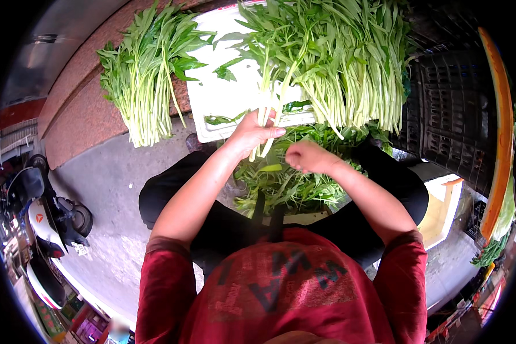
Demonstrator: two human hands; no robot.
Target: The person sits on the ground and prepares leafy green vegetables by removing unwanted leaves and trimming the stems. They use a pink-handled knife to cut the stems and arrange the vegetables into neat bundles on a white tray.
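Several pale green stems of leafy water spinach [264,103] stand in the grip of my left hand [258,131], their leaves pointing away from me. My right hand [311,157] is just right of the stem ends, blurred, with its fingers curled; whether it holds anything I cannot tell. Under it a loose leaf [271,167] shows above a heap of loose greens [301,189] between my knees. A white foam box lid or tray [223,99] lies beyond my left hand. Large bunches of the same greens [361,86] rest on its right part.
Another bunch of greens [150,94] lies on a reddish stone ledge [81,124] at the left. Black plastic crates [451,112] stand at the right, near a pale foam box [440,210]. A scooter [47,228] is parked on the concrete floor [107,198] farther left.
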